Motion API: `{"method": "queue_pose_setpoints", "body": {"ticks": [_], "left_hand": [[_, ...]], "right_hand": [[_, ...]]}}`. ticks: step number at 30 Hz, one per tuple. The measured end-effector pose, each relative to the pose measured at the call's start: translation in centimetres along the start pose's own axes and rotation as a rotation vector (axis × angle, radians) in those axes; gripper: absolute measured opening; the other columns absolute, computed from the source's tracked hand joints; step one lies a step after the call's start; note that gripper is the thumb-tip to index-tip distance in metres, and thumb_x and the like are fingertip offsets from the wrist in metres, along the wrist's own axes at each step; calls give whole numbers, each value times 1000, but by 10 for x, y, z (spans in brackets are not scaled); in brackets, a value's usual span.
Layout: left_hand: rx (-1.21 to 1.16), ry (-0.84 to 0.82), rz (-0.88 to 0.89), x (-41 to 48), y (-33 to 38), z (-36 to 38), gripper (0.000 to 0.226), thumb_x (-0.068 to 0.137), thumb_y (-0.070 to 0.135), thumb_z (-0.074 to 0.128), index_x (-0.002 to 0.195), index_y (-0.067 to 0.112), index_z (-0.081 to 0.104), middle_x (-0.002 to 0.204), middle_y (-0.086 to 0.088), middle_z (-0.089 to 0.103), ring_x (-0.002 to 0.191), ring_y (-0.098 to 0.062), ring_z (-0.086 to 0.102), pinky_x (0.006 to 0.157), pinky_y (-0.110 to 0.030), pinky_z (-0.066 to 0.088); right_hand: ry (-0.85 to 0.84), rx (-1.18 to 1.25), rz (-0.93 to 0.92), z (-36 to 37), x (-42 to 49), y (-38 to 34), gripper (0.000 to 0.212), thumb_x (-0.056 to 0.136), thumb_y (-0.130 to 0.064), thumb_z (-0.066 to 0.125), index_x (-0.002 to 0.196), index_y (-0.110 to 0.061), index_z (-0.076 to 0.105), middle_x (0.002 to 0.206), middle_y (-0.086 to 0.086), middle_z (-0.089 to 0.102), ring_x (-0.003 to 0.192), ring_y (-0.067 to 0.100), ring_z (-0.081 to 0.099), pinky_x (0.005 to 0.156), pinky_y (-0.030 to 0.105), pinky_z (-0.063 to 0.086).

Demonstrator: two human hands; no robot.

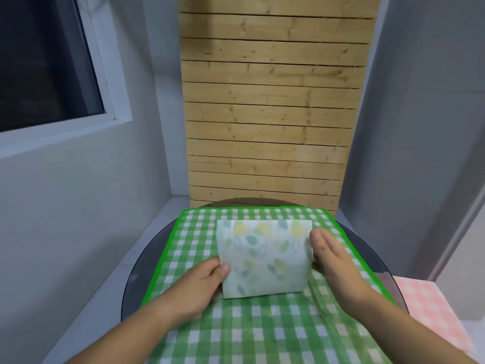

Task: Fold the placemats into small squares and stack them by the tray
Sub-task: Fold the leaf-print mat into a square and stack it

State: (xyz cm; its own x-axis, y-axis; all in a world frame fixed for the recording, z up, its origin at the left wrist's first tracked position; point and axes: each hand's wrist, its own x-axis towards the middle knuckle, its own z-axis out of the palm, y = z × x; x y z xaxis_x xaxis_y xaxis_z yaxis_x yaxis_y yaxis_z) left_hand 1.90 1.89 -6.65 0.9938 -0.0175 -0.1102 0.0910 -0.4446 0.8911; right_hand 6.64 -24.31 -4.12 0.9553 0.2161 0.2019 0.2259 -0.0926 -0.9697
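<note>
Folded leaf-print placemat point(263, 258) sits between the hands on the green checked mat point(262, 329): left hand point(199, 285) pinches its left edge, thumb on top, right hand point(333, 261) straight-fingered against its right edge, pink checked mat point(430, 311) well right of that hand.

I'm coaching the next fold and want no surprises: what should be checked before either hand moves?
1. Leaf-print placemat lies folded flat on the green checked cloth: ok.
2. Left hand grips the placemat's left edge near the lower corner: ok.
3. Right hand rests against its right edge, fingers straight: ok.
4. Layer edges line up: cannot tell, the hands cover both sides.
5. Tray in sight for stacking: not ok, none shows.
6. Pink checked cloth lies apart, off to the right: ok.
</note>
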Motion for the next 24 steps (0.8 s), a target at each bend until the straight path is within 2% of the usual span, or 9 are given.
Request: {"method": "queue_pose_setpoints", "body": {"ticks": [3, 5, 7, 10, 13, 17, 19, 22, 24], "left_hand": [[35, 32, -26, 6, 1, 2, 32, 107, 34, 46, 85, 15, 60, 65, 9, 61, 61, -9, 57, 66, -25, 48], [51, 41, -33, 9, 2, 3, 32, 106, 36, 48, 83, 17, 59, 64, 9, 62, 62, -10, 60, 70, -33, 52], [90, 50, -40, 13, 1, 3, 31, 104, 36, 51, 81, 17, 56, 64, 6, 62, 62, -12, 63, 70, -38, 53], [148, 51, -62, 16, 1, 5, 26, 102, 29, 58, 79, 20, 54, 54, 8, 60, 59, -11, 62, 61, -29, 47], [153, 57, -77, 19, 1, 5, 18, 99, 24, 65, 83, 18, 60, 56, 8, 65, 56, -8, 62, 61, -27, 51], [103, 115, -97, 19, 1, 10, 13, 96, 23, 69, 86, 19, 62, 54, 11, 67, 47, -1, 58, 50, -15, 44], [101, 150, -108, 19, 0, 12, 12, 95, 26, 71, 88, 20, 62, 54, 11, 66, 45, -2, 58, 52, -18, 45], [98, 199, -141, 20, -2, 14, 18, 91, 31, 74, 94, 22, 59, 65, 5, 71, 47, -5, 59, 55, -25, 46], [103, 223, -154, 20, -3, 15, 22, 90, 34, 75, 94, 21, 56, 76, -3, 74, 52, -10, 61, 59, -31, 52]], "right_hand": [[-191, -7, 108, -4, -4, 23, 25, 93, -39, 66, 110, -22, 62, 103, -4, 74, 97, 13, 70, 83, 28, 54], [-217, -156, 161, -8, -4, 42, 26, 93, -21, 67, 118, -19, 60, 106, -4, 75, 96, 10, 70, 81, 28, 56], [-194, -339, 170, -11, -4, 56, 18, 93, -28, 67, 110, -25, 62, 98, -2, 74, 86, 8, 69, 80, 36, 58], [-107, -436, 202, -10, -4, 62, 12, 93, -37, 64, 97, -26, 60, 80, 11, 65, 63, 14, 59, 62, 36, 53], [-63, -503, 200, -7, -4, 61, 39, 92, -39, 65, 77, -8, 47, 63, 3, 44, 53, 15, 41, 53, 34, 43], [-47, -489, 262, -6, -2, 57, 40, 91, -38, 67, 68, -13, 45, 57, 0, 37, 48, 17, 39, 49, 29, 40], [-62, -552, 274, -6, -2, 57, 42, 91, -36, 68, 66, -15, 42, 55, -2, 35, 48, 16, 36, 50, 27, 36], [-58, -580, 271, -6, -2, 58, 28, 90, -31, 71, 77, -20, 48, 52, -6, 41, 46, 13, 42, 51, 24, 38], [-52, -588, 278, -5, -2, 56, 25, 90, -30, 70, 107, -26, 51, 57, -6, 53, 49, 8, 52, 52, 20, 40]]}}
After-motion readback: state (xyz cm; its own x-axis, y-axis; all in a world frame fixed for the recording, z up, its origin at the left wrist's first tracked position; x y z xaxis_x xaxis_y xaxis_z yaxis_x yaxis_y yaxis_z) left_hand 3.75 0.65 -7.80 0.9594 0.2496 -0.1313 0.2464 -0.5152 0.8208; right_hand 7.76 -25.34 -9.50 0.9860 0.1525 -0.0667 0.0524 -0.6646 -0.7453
